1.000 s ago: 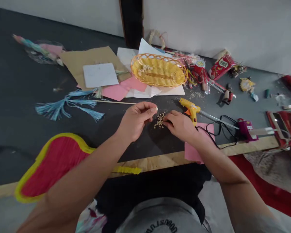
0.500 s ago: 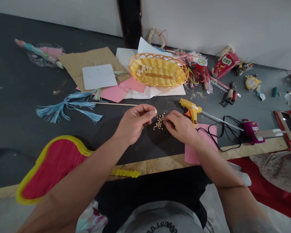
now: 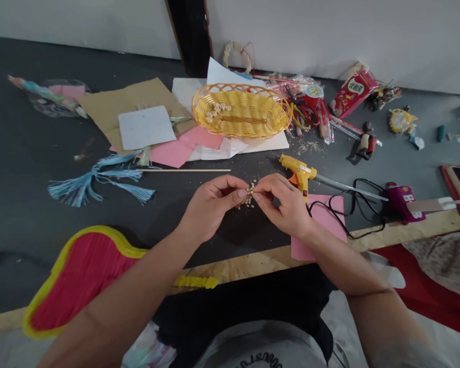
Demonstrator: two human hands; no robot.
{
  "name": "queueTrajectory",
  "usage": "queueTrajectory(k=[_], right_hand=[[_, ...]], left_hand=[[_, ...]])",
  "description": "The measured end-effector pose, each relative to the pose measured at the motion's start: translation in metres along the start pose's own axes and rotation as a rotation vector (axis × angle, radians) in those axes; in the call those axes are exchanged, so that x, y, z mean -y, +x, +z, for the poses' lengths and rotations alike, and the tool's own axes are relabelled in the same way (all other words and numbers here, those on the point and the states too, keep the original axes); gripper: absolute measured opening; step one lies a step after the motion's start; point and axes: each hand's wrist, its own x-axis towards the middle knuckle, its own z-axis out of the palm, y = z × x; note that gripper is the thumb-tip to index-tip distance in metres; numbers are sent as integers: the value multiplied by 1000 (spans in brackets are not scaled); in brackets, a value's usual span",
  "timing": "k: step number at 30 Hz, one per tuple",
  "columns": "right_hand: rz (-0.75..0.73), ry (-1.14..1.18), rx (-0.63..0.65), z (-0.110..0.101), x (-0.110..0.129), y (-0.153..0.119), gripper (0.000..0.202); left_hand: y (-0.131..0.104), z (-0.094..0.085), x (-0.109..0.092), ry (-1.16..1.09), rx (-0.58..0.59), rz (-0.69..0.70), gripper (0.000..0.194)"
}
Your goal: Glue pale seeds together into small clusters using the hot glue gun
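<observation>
My left hand (image 3: 214, 207) pinches a small pale piece between thumb and fingertips, mostly hidden by them. Close against it, my right hand (image 3: 281, 203) has thumb and forefinger pressed together on something too small to make out. The fingertips of both hands nearly touch above a little pile of tan bits (image 3: 247, 203) on the dark table (image 3: 222, 237). Behind the hands stands a yellow wicker basket (image 3: 245, 115) with some pale clustered pieces (image 3: 216, 111) at its left end. A yellow glue gun (image 3: 299, 171) lies just beyond my right hand.
Blue tassels (image 3: 99, 179) and a thin stick (image 3: 187, 170) lie left of the hands. A red shape with yellow edging (image 3: 88, 271) is at the front left. Pink paper (image 3: 324, 222), a black cable (image 3: 329, 204) and a purple box (image 3: 402, 202) lie on the right.
My right hand has moved left from beside the pile to meet my left hand's fingertips above it. The view has shifted slightly.
</observation>
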Motion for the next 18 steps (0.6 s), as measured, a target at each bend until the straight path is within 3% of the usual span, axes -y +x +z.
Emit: queueTrajectory(k=[11, 18], right_hand=[[1, -17, -12, 2, 0, 0, 5], [61, -53, -23, 0, -1, 0, 10]], left_hand=[[0, 1, -1, 15, -9, 25, 19], [0, 1, -3, -35, -69, -30, 24]])
